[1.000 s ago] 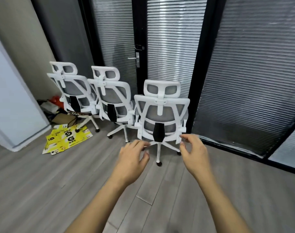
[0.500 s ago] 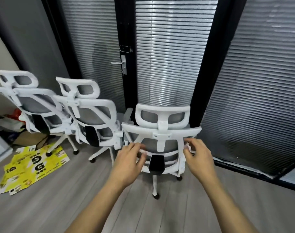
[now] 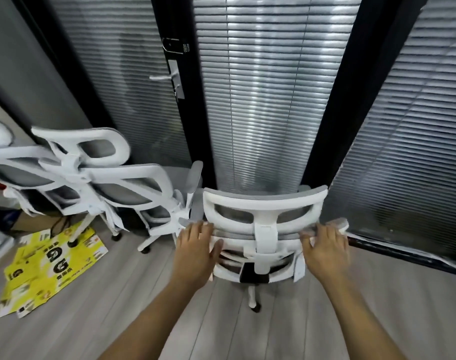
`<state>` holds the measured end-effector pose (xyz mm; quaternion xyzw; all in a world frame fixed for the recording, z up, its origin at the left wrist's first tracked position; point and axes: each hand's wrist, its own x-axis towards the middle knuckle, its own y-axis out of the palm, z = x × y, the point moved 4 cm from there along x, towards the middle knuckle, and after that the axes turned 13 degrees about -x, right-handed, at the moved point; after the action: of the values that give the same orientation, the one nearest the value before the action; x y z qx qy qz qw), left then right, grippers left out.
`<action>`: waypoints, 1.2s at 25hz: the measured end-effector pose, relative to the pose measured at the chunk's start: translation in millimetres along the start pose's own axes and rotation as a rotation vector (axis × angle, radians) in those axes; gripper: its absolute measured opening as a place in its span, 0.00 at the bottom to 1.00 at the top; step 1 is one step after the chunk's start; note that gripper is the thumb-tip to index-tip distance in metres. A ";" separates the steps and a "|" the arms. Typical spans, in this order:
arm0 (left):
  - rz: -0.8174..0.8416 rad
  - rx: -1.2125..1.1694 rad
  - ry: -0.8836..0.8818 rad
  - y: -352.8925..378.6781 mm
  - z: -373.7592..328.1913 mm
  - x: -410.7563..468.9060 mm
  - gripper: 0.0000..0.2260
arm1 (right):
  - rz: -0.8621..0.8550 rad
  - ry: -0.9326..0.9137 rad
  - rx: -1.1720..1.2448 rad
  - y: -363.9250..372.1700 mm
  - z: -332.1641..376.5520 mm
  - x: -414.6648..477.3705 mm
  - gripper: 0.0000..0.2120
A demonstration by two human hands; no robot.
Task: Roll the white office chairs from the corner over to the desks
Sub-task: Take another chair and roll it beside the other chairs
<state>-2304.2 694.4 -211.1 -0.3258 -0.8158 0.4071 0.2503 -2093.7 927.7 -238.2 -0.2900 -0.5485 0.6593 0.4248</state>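
Observation:
The nearest white office chair (image 3: 266, 222), with grey mesh and a white headrest, stands right in front of me with its back toward me. My left hand (image 3: 195, 249) grips the top left edge of its backrest. My right hand (image 3: 325, 249) grips the top right edge. A second white chair (image 3: 123, 188) stands to its left, close by. The third white chair (image 3: 3, 162) is partly cut off at the left edge. No desks are in view.
Behind the chairs runs a glass wall with grey blinds and black frames, including a door with a handle (image 3: 169, 77). Flattened yellow cardboard (image 3: 50, 266) lies on the grey wood floor at the left. A brown box (image 3: 32, 222) sits under the far chairs.
I have moved closer to the nearest chair. Both hands, open and reaching a second ago, now close on the top of its backrest.

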 end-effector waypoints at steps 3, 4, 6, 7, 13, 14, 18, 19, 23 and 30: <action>0.026 -0.036 0.059 12.6 26.6 16.0 0.17 | -0.046 0.034 -0.041 22.0 -0.7 1.9 0.32; 0.022 -0.071 0.081 14.2 30.3 20.9 0.14 | -0.070 0.058 -0.041 23.6 -1.2 3.3 0.30; 0.008 -0.107 0.156 19.5 36.2 30.7 0.13 | -0.107 0.134 -0.033 27.1 -0.9 5.1 0.26; 0.002 -0.129 0.185 22.0 38.7 33.0 0.14 | -0.117 0.164 -0.027 29.7 0.2 5.2 0.24; 0.076 -0.187 0.250 27.8 59.0 27.2 0.17 | -0.143 0.263 -0.070 25.7 8.1 -22.7 0.18; 0.078 -0.190 0.279 26.2 61.6 26.5 0.17 | -0.158 0.284 -0.080 23.0 11.1 -31.8 0.17; 0.113 -0.197 0.376 19.9 69.3 19.7 0.18 | -0.207 0.366 -0.147 19.1 16.4 -85.3 0.14; 0.127 -0.190 0.422 19.5 67.1 14.6 0.18 | -0.225 0.393 -0.164 17.9 12.5 -101.4 0.14; 0.218 -0.175 0.560 24.9 49.4 -15.2 0.18 | -0.238 0.547 -0.181 13.6 -8.0 -184.3 0.14; 0.434 -0.286 0.716 51.1 -9.7 -80.2 0.18 | -0.371 0.818 -0.196 -16.4 -50.5 -325.7 0.16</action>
<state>-2227.8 663.6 -259.6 -0.6412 -0.6387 0.1946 0.3782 -1893.6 666.3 -261.2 -0.4621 -0.4379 0.3485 0.6879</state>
